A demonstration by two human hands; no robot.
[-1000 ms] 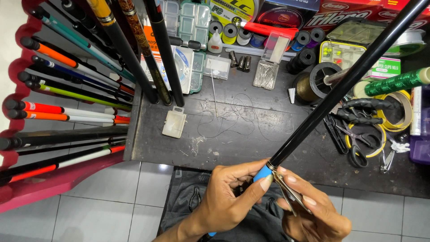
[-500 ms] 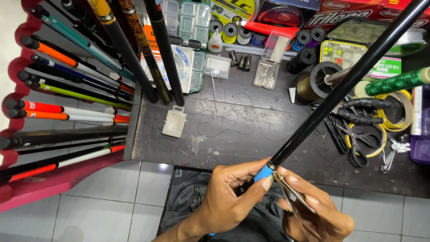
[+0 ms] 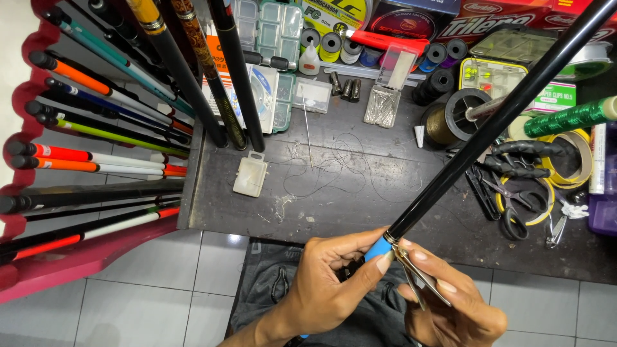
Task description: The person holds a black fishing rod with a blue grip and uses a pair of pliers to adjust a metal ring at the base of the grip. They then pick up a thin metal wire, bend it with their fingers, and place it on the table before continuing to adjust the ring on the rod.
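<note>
Head view: a person's left hand (image 3: 328, 283) pinches the blue band (image 3: 378, 249) near the end of a long black rod (image 3: 495, 122), thumb and fingers closed around it at the lower middle of the frame. The rod runs diagonally from the hands up to the top right corner, passing above the dark table (image 3: 360, 193). The right hand (image 3: 450, 302), just beside the left and below the rod's end, is closed on a small metal tool (image 3: 418, 276) whose tip touches the rod at the edge of the blue band; what kind of tool it is cannot be told.

On the table lie a small clear plastic box (image 3: 250, 175), loose strands of thin line (image 3: 334, 167), a spool of brownish line (image 3: 453, 119), a green spool (image 3: 569, 117), rolls of yellow tape (image 3: 565, 170) and black-handled scissors (image 3: 514, 205). Compartment boxes (image 3: 276, 29) and more spools (image 3: 331, 45) stand along the far edge. To the left, a red rack (image 3: 38, 128) holds many rods with orange, white, green and black sections, and three dark rods (image 3: 238, 71) lean across the table's left end. Grey floor tiles (image 3: 128, 302) show below.
</note>
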